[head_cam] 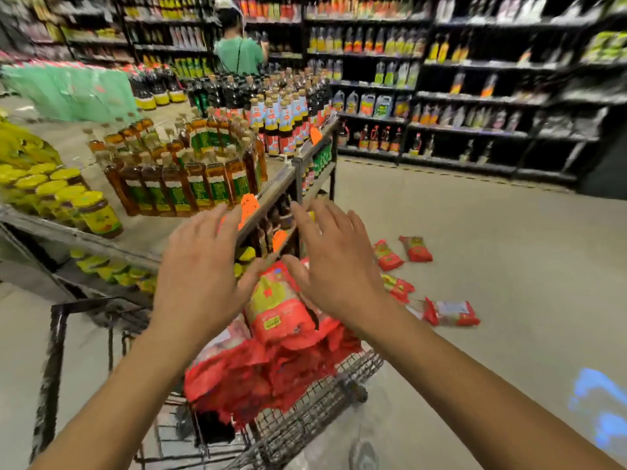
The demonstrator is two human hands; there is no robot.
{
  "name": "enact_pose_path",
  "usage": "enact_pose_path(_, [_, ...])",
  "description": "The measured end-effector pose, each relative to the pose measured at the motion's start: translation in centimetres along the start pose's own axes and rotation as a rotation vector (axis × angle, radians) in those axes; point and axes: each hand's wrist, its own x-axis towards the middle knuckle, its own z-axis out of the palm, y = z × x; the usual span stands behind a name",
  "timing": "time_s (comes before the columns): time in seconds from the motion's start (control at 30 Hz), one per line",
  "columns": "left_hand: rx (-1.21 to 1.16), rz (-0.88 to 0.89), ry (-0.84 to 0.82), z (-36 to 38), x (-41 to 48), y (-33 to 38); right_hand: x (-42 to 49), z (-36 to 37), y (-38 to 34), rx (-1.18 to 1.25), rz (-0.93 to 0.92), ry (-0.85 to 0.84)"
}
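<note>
While between the hands point(200, 276) point(339, 262), red packets point(278, 300)

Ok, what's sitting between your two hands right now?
In the head view, the top red packet in the cart shows between the open left hand and right hand; neither grips it.

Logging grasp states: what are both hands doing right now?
Left hand: open, holding nothing, over the red plastic packets.
Right hand: open, holding nothing.

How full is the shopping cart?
Overfull: red packets heap above the shopping cart at its wire rim; several more lie on the floor beside it.
</note>
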Motion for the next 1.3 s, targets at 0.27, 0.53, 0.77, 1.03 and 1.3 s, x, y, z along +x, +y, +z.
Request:
enact_pose_path(0.27, [-0.153,0.342,0.003,-2.3,1.0,13.6,-10.2,-9.5,9.3,-0.187,0.334,0.043])
enact_pose_path(0.53, [-0.255,0.581,0.018,-4.9,0.4,29.5,-21.6,-17.4,17.1,-0.278,0.578,0.084])
enact_pose_path(0.77, [-0.32,0.711,-0.017,-7.0,-3.8,43.7,-32.2,-24.3,24.0,-0.336,0.749,0.117])
enact_pose_path(1.03, [-0.327,0.788,-0.041,-7.1,-8.0,55.2,-41.4,-29.0,30.1,-0.319,0.861,0.118])
enact_pose_path(1.3, [-0.29,0.786,-0.091,-5.3,-7.3,59.9,-42.9,-29.2,35.0,-0.248,0.862,0.073])
